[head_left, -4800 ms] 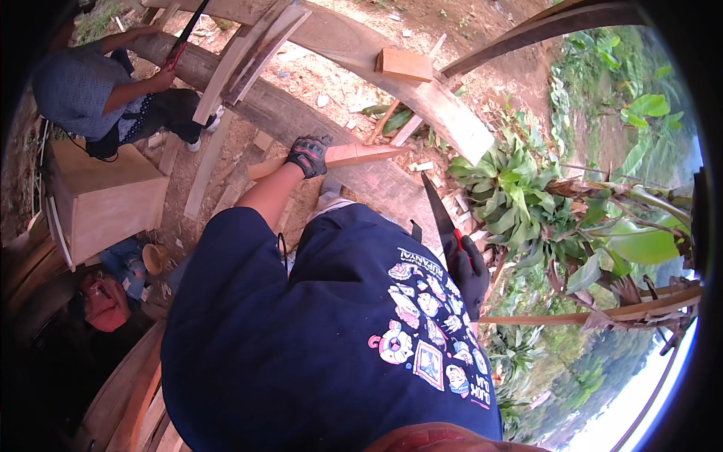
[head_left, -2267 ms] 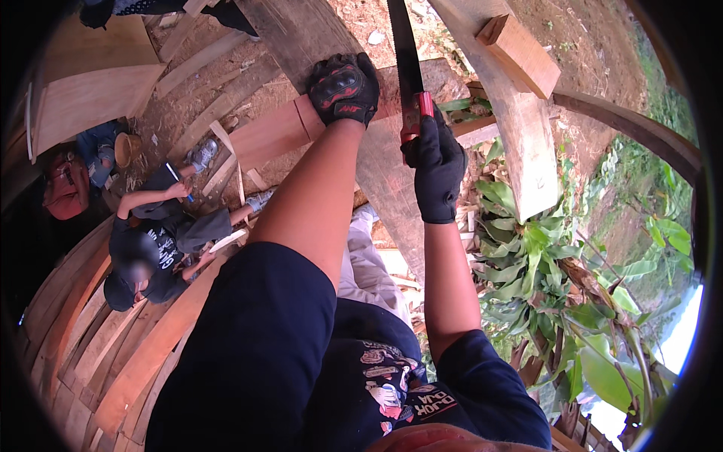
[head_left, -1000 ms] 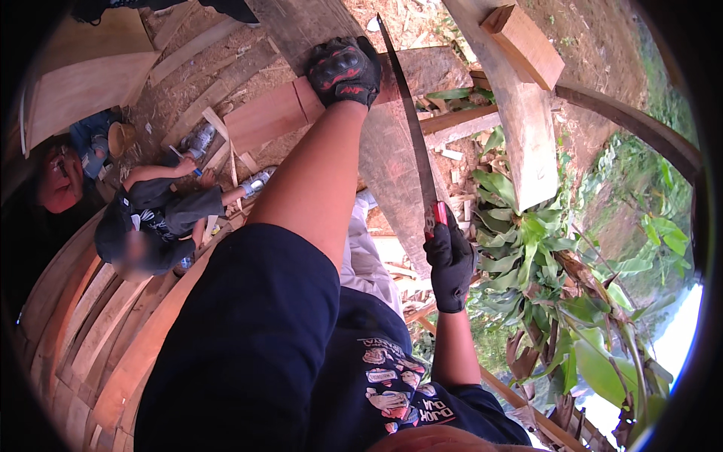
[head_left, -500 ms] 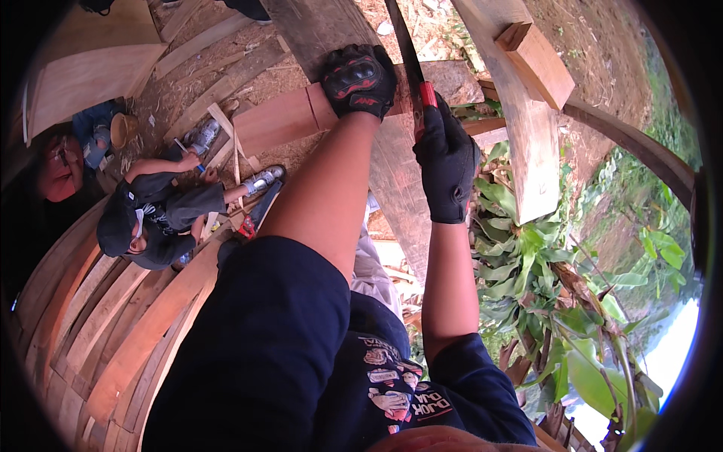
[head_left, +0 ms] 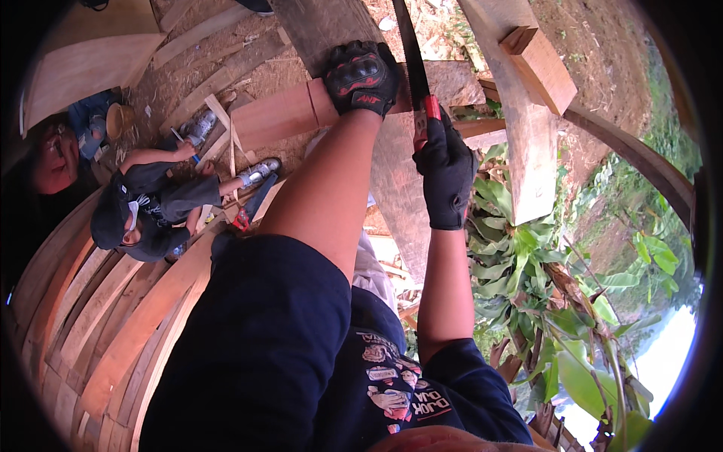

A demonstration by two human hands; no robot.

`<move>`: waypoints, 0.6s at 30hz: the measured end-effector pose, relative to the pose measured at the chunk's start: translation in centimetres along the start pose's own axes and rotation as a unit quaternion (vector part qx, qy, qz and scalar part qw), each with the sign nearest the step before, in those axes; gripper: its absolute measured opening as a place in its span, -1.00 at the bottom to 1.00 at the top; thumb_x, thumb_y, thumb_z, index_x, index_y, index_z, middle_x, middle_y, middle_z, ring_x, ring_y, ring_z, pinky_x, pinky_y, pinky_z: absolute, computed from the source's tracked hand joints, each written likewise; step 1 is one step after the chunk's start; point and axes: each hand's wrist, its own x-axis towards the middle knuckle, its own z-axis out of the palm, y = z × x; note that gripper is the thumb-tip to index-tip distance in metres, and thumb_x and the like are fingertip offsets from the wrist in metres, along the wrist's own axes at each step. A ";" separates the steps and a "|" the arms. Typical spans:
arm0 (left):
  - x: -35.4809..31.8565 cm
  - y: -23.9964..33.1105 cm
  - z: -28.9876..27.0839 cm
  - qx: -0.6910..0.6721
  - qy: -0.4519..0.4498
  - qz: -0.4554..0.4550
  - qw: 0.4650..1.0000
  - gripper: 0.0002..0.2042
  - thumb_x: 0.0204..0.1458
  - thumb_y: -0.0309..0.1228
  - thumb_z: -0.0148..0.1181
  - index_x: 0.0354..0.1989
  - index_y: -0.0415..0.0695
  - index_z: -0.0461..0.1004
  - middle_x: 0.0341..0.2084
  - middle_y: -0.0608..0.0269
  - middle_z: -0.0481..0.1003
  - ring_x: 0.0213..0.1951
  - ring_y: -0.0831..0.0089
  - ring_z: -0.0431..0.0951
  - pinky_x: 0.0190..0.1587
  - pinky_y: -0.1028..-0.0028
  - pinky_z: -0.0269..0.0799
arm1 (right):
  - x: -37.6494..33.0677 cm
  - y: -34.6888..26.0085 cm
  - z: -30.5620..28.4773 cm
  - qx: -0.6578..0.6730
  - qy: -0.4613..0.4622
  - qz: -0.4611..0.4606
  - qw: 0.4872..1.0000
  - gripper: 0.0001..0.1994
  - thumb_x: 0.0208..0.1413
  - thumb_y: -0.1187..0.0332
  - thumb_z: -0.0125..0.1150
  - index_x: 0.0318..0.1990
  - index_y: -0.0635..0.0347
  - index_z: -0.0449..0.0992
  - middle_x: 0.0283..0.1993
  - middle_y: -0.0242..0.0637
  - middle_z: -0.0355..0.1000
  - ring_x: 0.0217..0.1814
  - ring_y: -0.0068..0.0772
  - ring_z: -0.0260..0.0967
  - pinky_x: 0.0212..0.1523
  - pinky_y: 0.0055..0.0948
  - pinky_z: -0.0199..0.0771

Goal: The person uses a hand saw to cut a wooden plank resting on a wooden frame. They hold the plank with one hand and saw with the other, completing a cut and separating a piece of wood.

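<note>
My right hand, in a black glove, is closed round the red handle of a handsaw. The dark blade points away from me, close beside the cut end of a reddish wooden board. On that board, near the saw, presses my left hand, gloved in black with red trim, its fingers curled over the wood. The board lies across a wide weathered plank. A dark line crosses the board just left of my left hand. Where the saw teeth meet the wood cannot be made out clearly.
At the left a person in dark clothes and a cap sits with a blue tool in hand. A pale plank with a thick wood block stands at the right, above leafy plants. Curved timbers fill the lower left.
My right hand and the saw have slid slightly back toward me. My left hand stays on the board. The seated person has shifted a little with the view.
</note>
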 end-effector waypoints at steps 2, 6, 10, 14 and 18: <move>0.0 0.3 -0.4 0.012 -0.022 -0.012 1.000 -0.71 0.28 -0.16 0.09 -0.08 0.00 0.69 -0.02 0.11 0.69 0.10 0.03 0.68 0.05 0.05 0.63 | -0.1 0.8 0.3 -0.024 0.018 -0.031 0.999 -0.57 0.53 0.09 0.12 0.31 0.17 0.64 -0.50 -0.11 0.52 -0.53 -0.34 0.52 -0.39 -0.20 0.51; 0.0 -0.2 0.5 0.009 0.022 -0.001 1.000 -0.68 0.30 -0.12 0.05 -0.07 0.00 0.68 -0.02 0.10 0.70 0.06 0.02 0.69 0.08 0.04 0.62 | 0.0 0.9 0.2 -0.015 0.002 -0.038 0.999 -0.55 0.53 0.07 0.08 0.30 0.17 0.64 -0.52 -0.15 0.50 -0.53 -0.32 0.51 -0.39 -0.20 0.50; 0.3 -0.5 1.4 -0.007 0.033 0.004 0.999 -0.59 0.40 -0.05 -0.08 -0.09 0.00 0.69 -0.02 0.10 0.70 0.02 -0.01 0.69 0.15 0.02 0.57 | -0.9 1.8 -1.0 -0.019 -0.023 -0.012 0.999 -0.52 0.53 0.04 0.06 0.30 0.19 0.64 -0.52 -0.20 0.48 -0.53 -0.33 0.50 -0.40 -0.22 0.48; 0.1 0.0 1.5 0.021 0.049 -0.005 0.999 -0.59 0.39 -0.06 -0.06 -0.12 -0.01 0.71 -0.05 0.11 0.71 0.04 0.01 0.68 0.16 0.04 0.58 | -2.5 2.2 -2.0 -0.013 -0.026 0.004 1.000 -0.53 0.54 0.05 0.06 0.30 0.20 0.63 -0.51 -0.24 0.47 -0.51 -0.41 0.46 -0.40 -0.26 0.46; 0.2 -1.2 0.7 0.013 0.056 -0.006 0.998 -0.59 0.39 -0.07 -0.06 -0.13 -0.01 0.71 -0.05 0.12 0.70 0.06 0.00 0.67 0.15 0.02 0.58 | -6.0 4.1 -3.7 0.011 -0.067 0.066 0.996 -0.52 0.56 0.06 0.06 0.33 0.22 0.61 -0.47 -0.31 0.47 -0.44 -0.57 0.39 -0.39 -0.35 0.43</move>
